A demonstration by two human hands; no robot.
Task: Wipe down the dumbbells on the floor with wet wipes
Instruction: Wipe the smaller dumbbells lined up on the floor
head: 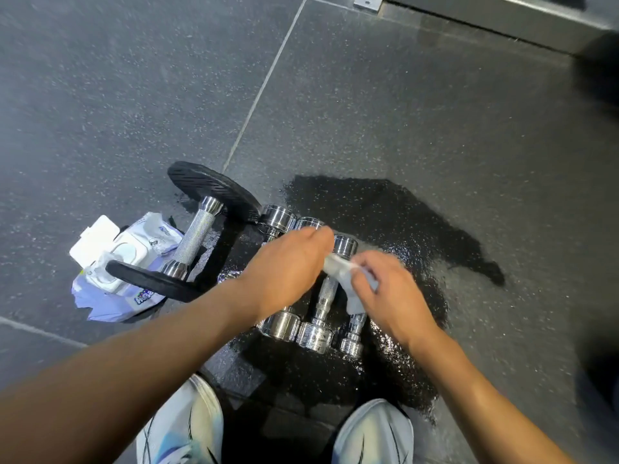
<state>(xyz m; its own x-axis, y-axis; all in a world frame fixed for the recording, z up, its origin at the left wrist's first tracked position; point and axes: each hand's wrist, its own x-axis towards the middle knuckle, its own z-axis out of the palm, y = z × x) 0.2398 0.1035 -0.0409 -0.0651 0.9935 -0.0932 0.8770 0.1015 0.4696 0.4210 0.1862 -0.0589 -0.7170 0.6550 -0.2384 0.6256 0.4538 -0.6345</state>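
Note:
Three small chrome dumbbells lie side by side on the wet black floor: the left one (280, 324), the middle one (316, 333) and the right one (352, 339). A larger dumbbell (194, 237) with black plates and a knurled chrome handle lies to their left. A white wet wipe (338, 269) is held above the chrome dumbbells; my left hand (288, 262) pinches its left end and my right hand (385, 289) grips its right part. A pack of wet wipes (130, 259) with its lid open lies at the left, partly under the big dumbbell's near plate.
A wet dark patch (385, 209) spreads over the speckled rubber floor tiles around the chrome dumbbells. My two light-coloured knees (187, 426) are at the bottom edge. A dark metal frame rail (502, 18) runs along the top right.

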